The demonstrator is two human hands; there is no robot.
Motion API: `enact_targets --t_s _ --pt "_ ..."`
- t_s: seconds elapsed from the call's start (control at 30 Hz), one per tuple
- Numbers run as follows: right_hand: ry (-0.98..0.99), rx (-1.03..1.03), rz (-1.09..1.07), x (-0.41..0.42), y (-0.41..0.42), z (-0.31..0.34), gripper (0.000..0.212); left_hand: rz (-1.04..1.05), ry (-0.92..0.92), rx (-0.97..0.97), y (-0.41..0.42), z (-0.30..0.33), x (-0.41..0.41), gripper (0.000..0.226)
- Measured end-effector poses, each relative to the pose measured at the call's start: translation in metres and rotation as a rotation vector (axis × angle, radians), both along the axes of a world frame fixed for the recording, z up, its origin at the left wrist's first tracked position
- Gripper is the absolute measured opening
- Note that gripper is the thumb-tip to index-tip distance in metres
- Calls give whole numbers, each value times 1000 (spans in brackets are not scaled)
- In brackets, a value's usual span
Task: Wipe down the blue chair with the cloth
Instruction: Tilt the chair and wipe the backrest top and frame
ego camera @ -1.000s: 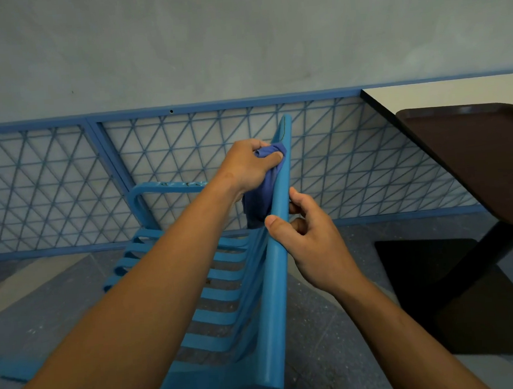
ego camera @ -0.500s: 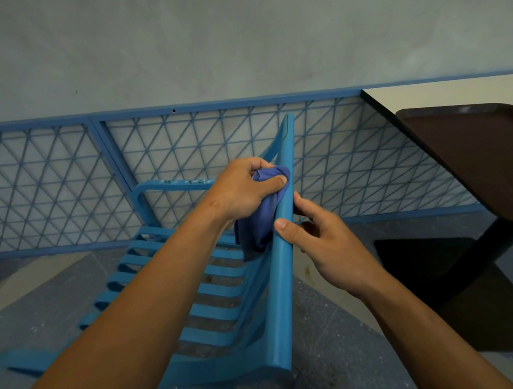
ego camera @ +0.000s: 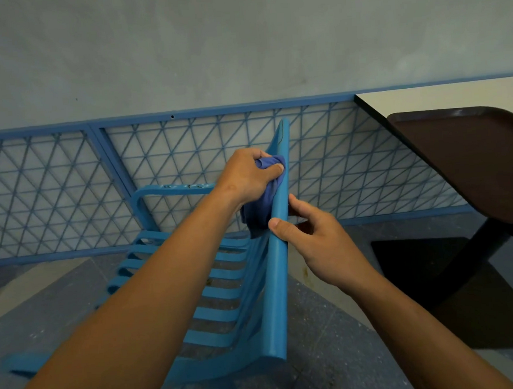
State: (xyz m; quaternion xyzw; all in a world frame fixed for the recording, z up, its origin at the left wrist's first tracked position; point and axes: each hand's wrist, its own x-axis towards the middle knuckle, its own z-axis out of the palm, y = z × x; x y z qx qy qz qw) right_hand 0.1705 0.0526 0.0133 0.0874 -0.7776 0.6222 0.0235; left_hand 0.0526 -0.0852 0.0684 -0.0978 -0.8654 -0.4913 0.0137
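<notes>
The blue slatted chair [ego camera: 278,284] stands below me, its top rail running from near me toward the fence. My left hand [ego camera: 248,176] grips a bunched purple-blue cloth [ego camera: 264,199] and presses it against the left side of the rail, near its far end. Part of the cloth hangs down below that hand. My right hand [ego camera: 316,238] holds the rail just nearer to me, thumb on top and fingers curled round the right side.
A blue lattice fence [ego camera: 67,192] runs along the grey wall behind the chair. At the right a white table [ego camera: 454,95] carries a dark brown tray [ego camera: 474,161] above a black table leg [ego camera: 478,254]. Speckled grey floor [ego camera: 335,340] surrounds the chair.
My left hand slid the cloth toward me along the rail, then back toward the far end. My right hand kept its hold on the rail.
</notes>
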Motion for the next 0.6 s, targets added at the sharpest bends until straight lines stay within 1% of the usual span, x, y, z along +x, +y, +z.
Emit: enact_targets --t_s 0.07,0.13,0.23,0.33,0.47,0.5,0.53,0.6 --pt "35 71 -101 3 -3 7 63 -19 19 -37 -6 2 15 11" --pt "118 119 -188 8 -8 14 71 -47 16 -42 -14 5 29 5" --pt "193 120 -194 17 -14 27 72 -81 -48 10 -22 9 47 9" --pt "235 131 -137 26 -21 40 70 -81 -111 129 -23 19 58 14" --pt "258 134 -75 27 -23 54 51 -109 -229 357 -19 38 70 25" --pt "256 142 -78 24 -22 56 52 -110 -250 407 -18 42 73 27" --pt "257 157 -91 21 -20 58 59 -125 -263 440 -16 45 76 29" --pt "275 167 -114 13 -17 59 61 -179 -276 455 -12 46 82 34"
